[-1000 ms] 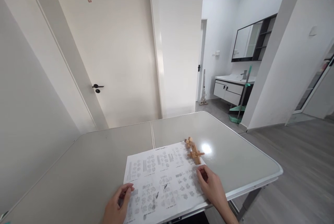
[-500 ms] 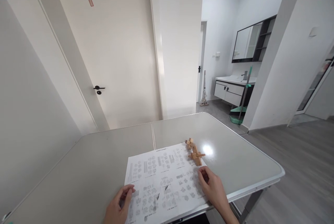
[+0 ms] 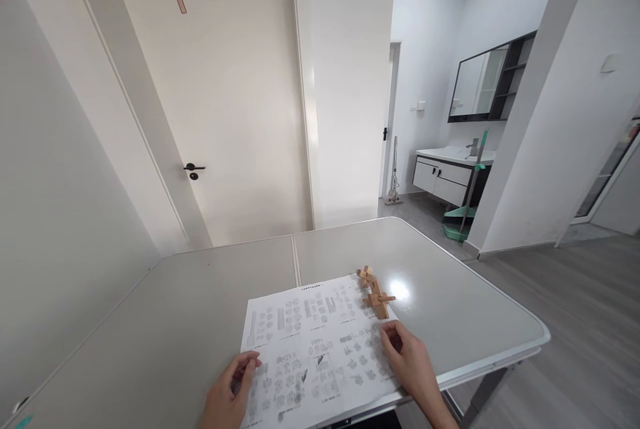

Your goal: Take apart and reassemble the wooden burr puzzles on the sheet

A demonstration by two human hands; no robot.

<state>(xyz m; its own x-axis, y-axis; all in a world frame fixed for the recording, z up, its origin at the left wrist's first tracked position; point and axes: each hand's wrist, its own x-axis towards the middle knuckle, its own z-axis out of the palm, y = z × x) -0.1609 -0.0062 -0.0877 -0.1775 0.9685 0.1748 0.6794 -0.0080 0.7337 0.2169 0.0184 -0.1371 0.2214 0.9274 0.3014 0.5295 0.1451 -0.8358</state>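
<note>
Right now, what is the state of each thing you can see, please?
Paper: printed, flat on the table
Left hand: fingers curled, at paper's left edge
Right hand: fingers curled, at paper's right edge
Wooden blocks: clustered at paper's far right corner
Door: shut
Sink cabinet: shut
Mop: upright

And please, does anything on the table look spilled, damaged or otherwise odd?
Nothing looks spilled on the table. One small oddity: the dark streaks on the printed sheet stand out from its paler print, though I cannot tell whether they are smudges or printing.
</note>
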